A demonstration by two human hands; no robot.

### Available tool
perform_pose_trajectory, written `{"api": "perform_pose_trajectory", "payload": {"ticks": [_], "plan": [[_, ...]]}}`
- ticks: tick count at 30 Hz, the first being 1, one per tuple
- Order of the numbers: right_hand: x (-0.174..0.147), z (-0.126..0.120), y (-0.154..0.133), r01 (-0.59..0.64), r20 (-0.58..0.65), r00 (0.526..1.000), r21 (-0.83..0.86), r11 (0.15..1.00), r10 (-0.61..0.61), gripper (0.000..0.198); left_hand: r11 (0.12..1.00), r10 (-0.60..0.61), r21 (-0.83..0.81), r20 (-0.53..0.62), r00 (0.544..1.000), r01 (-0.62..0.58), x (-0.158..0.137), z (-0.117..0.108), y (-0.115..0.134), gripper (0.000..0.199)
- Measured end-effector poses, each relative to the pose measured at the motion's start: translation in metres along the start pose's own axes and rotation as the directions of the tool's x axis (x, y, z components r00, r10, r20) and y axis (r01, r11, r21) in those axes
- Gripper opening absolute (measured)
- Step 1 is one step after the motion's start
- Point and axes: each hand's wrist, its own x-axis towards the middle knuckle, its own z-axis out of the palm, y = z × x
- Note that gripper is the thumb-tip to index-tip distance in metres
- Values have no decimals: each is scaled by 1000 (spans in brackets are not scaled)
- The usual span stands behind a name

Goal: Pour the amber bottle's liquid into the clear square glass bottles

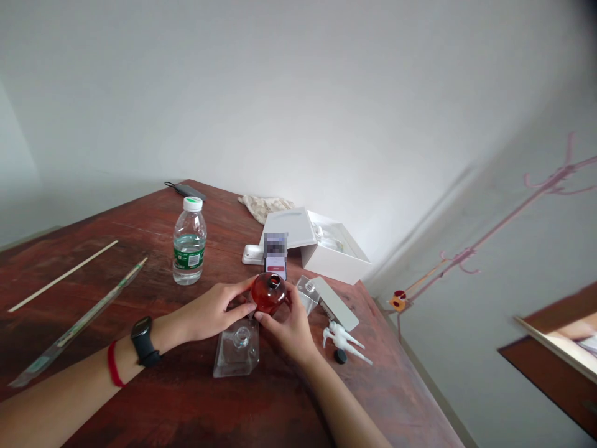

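Note:
A round amber bottle [267, 295] with an uncapped neck is held between both hands above the table. My left hand [224, 308] closes on its left side, thumb and fingers pressed to the glass. From the right, my right hand [293, 323] wraps the other side. Just below the hands lies a clear square bottle [237, 350] with an open neck. Another clear bottle [308, 292] is to the right, partly hidden by my right hand. White pump heads [342, 339] and a black cap [340, 356] rest farther right.
A phone [276, 258] stands behind the amber bottle, near a white case [252, 254] and an open white box [333, 258]. A grey slab [336, 305] lies at right. Leftward are a water bottle [189, 246], a bare stick [63, 277] and a wrapped chopstick pack [81, 323].

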Motion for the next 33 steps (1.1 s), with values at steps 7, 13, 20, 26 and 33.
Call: {"api": "perform_pose_trajectory", "payload": {"ticks": [7,13,20,26,33], "plan": [[1,0,5,-3,7,1000,4,1000,3,73,1000,10,20,-3,1000,-10,0,-1,1,53],[1,0,1,-1,-7,1000,0,1000,1,73,1000,24,18,-14,1000,-23,0,0,0,54],[2,0,2,2,-12,1000,-7,1000,-2,76,1000,26,12,-16,1000,-26,0,1,-3,56],[2,2,3,-11,-17,1000,-10,1000,11,78,1000,22,-2,-19,1000,-22,0,1,-3,57],[2,0,3,-6,-10,1000,-12,1000,6,79,1000,21,7,-27,999,-21,0,2,-2,57]]}}
